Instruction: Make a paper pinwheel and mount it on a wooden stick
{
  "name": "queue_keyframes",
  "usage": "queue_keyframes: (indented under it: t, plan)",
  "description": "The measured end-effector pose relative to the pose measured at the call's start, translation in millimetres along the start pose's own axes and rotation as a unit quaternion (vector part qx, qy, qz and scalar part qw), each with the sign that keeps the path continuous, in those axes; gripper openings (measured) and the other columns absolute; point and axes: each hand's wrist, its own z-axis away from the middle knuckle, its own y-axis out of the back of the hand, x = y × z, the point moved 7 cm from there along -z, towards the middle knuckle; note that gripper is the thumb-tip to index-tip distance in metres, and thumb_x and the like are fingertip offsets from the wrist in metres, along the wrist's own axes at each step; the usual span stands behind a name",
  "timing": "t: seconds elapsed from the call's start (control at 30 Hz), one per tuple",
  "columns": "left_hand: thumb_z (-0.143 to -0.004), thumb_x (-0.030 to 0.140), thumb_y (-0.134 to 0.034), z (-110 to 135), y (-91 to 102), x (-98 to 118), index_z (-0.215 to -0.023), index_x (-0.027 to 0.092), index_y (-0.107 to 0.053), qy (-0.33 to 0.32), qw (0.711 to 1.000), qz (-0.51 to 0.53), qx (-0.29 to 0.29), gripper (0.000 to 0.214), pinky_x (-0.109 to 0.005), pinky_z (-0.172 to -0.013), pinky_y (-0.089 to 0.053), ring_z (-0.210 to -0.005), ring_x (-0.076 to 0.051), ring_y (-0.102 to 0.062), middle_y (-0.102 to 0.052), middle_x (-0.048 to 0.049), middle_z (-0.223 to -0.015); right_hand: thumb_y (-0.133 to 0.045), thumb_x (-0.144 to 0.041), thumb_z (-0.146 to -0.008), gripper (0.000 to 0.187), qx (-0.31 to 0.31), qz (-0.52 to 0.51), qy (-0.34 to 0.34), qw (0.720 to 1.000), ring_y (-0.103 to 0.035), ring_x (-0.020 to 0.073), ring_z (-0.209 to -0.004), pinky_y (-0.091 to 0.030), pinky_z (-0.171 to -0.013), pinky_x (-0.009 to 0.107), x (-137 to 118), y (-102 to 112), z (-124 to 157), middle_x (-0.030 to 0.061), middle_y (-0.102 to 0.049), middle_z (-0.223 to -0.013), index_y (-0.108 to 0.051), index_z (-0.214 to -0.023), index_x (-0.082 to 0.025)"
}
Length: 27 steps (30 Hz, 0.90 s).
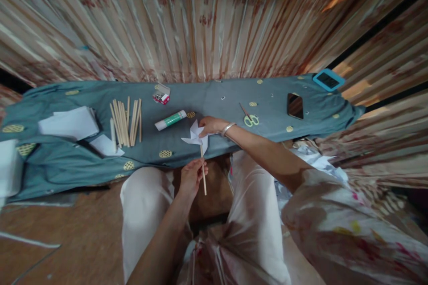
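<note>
L hand pinching wooden stick w/ paper pinwheel at tip. R hand on pinwheel — can't tell if pinching.

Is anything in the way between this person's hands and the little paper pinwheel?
Nothing visible is. The right hand is right at the paper pinwheel, and the left hand holds the wooden stick below it. The glue stick and scissors lie off to either side.

A dark phone lies near a blue-framed device before patterned curtains.
</note>
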Motion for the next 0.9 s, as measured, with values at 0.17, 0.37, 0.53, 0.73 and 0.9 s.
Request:
queue_keyframes:
  t: [0.17, 0.37, 0.53, 0.73, 0.9]
  plan:
    - [-0.060, 0.017, -0.085, 1, -0.5, 4, -0.067, 0.011, -0.067, -0.009, 1.000, 0.008, -0.009, 0.021, -0.015, -0.048, -0.046, -0.045, -0.005, -0.056, -0.065, 0.0006, -0.059, -0.075, -0.028, -0.076, 0.024, 0.029, -0.098, 0.009, 0.995, -0.064, 0.0156, -0.079, -0.044, -0.064, 0.020, 13, -1, 4, 0.0051, -0.075, -0.089, -0.075, -0.092, -0.010]
    - [-0.058, 0.019, -0.086, 1, -7.7, 12, -0.067, 0.011, -0.067, -0.015, 1.000, 0.015, -0.020, 0.023, -0.015, -0.045, -0.043, -0.044, -0.004, -0.053, -0.064, 0.0008, -0.057, -0.060, -0.039, -0.091, 0.030, 0.032, -0.244, 0.034, 0.969, -0.066, 0.0113, -0.080, -0.051, -0.072, 0.019, 29, -5, 17, 0.0058, -0.075, -0.098, -0.070, -0.103, -0.013]
    - [-0.056, 0.022, -0.089, 1, -23.3, 29, -0.069, 0.010, -0.068, -0.030, 0.999, 0.002, -0.033, 0.028, -0.014, -0.043, -0.043, -0.044, -0.004, -0.054, -0.064, 0.0014, -0.058, -0.069, -0.053, -0.082, 0.039, 0.108, -0.499, 0.051, 0.858, -0.068, 0.0140, -0.092, -0.053, -0.083, 0.023, 52, 5, 29, 0.0076, -0.075, -0.103, -0.069, -0.094, -0.016]
    - [-0.060, 0.024, -0.090, -15, -59.6, 63, -0.072, 0.012, -0.068, -0.064, 0.995, -0.025, -0.077, 0.027, -0.016, -0.050, -0.048, -0.051, -0.006, -0.059, -0.066, 0.0008, -0.062, -0.060, -0.071, -0.081, 0.053, 0.179, -0.611, 0.054, 0.769, -0.071, 0.0186, -0.096, -0.054, -0.088, 0.027, 68, 15, 43, 0.0112, -0.076, -0.101, -0.066, -0.091, -0.020]
    - [-0.058, 0.025, -0.090, -32, -80.6, 90, -0.071, 0.014, -0.070, -0.118, 0.989, 0.006, -0.090, 0.026, -0.021, -0.067, -0.054, -0.064, -0.009, -0.064, -0.070, -0.0003, -0.069, -0.069, -0.072, -0.072, 0.057, 0.155, -0.610, 0.105, 0.770, -0.070, 0.0167, -0.087, -0.053, -0.084, 0.027, 54, 17, 48, 0.0081, -0.075, -0.094, -0.068, -0.091, -0.018]
